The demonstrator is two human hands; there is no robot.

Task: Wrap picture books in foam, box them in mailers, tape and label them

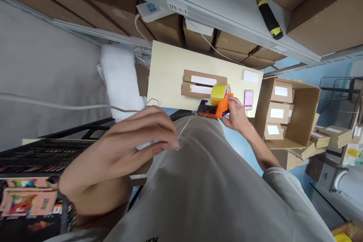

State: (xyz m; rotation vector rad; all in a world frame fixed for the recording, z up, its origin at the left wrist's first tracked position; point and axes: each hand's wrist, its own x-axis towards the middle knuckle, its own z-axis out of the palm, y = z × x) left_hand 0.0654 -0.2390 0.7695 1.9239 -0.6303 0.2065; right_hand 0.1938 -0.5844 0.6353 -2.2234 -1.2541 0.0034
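My right hand (237,115) grips an orange tape dispenser (222,106) loaded with a roll of yellow tape (218,93), at the front edge of a cream tabletop (170,60). Nearer the camera, my left hand (136,136) is raised in front of the grey shirt, thumb and fingers pinched together. A thin pale strip (183,128) runs up from its fingertips; its material is too fine to make out. Just beyond the dispenser, two narrow cardboard boxes (185,90) with white labels lie side by side, partly hidden behind the tape roll.
A phone (248,100) and a white label sheet (250,76) lie on the tabletop's right side. Right of it, an open carton (304,111) holds several labelled boxes. A black-and-yellow utility knife (269,17) rests on the shelf above. Black crates (65,155) stand at left.
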